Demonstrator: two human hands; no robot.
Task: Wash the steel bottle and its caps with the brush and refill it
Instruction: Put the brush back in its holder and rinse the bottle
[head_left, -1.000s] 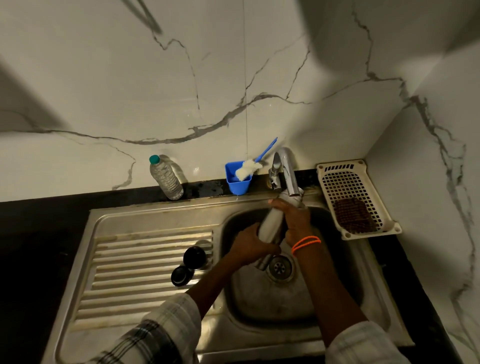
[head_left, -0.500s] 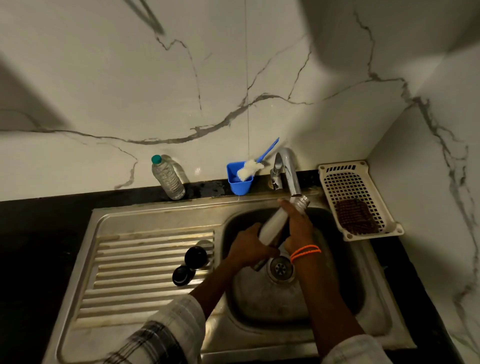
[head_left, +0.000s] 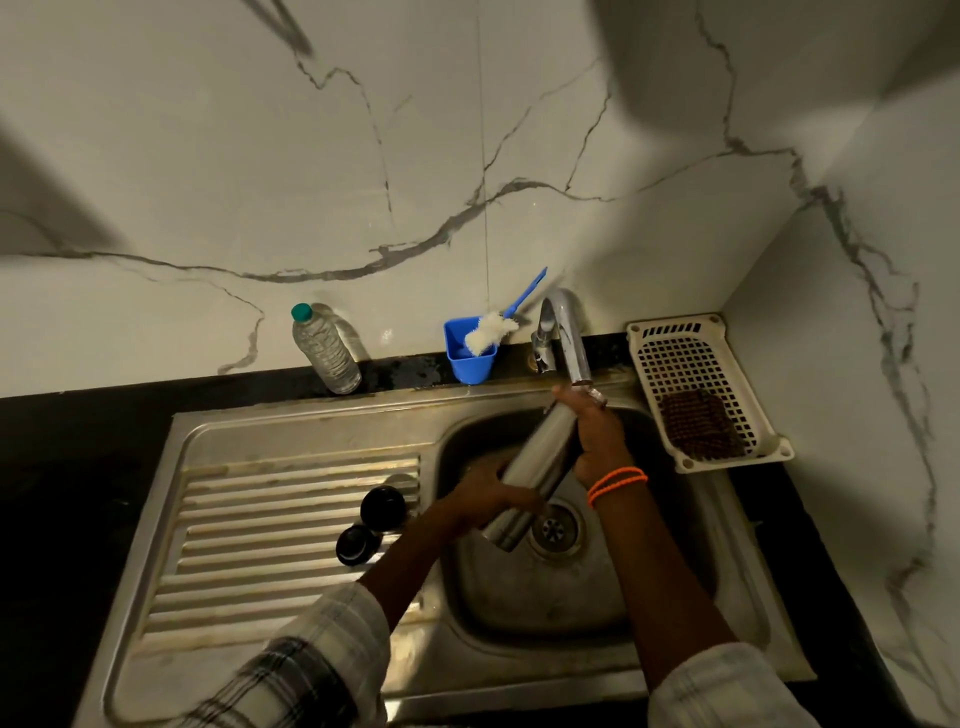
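The steel bottle (head_left: 537, 467) is tilted over the sink basin (head_left: 649, 597), its mouth up under the tap spout (head_left: 569, 343). My right hand (head_left: 592, 431) grips its upper part near the neck. My left hand (head_left: 488, 491) holds the lower body. Two black caps (head_left: 383, 509) (head_left: 356, 544) lie on the ribbed draining board (head_left: 270, 525) left of the basin. The white-headed brush with a blue handle (head_left: 493, 330) stands in a blue cup (head_left: 470, 353) behind the sink.
A clear plastic water bottle (head_left: 324, 349) with a green cap stands at the back left by the wall. A white perforated basket (head_left: 696, 384) holding a dark scrubber (head_left: 693, 423) sits right of the tap. Marble walls close in behind and to the right.
The bottle has risen and its mouth has moved up under the tap spout. Both hands kept their hold and followed it.
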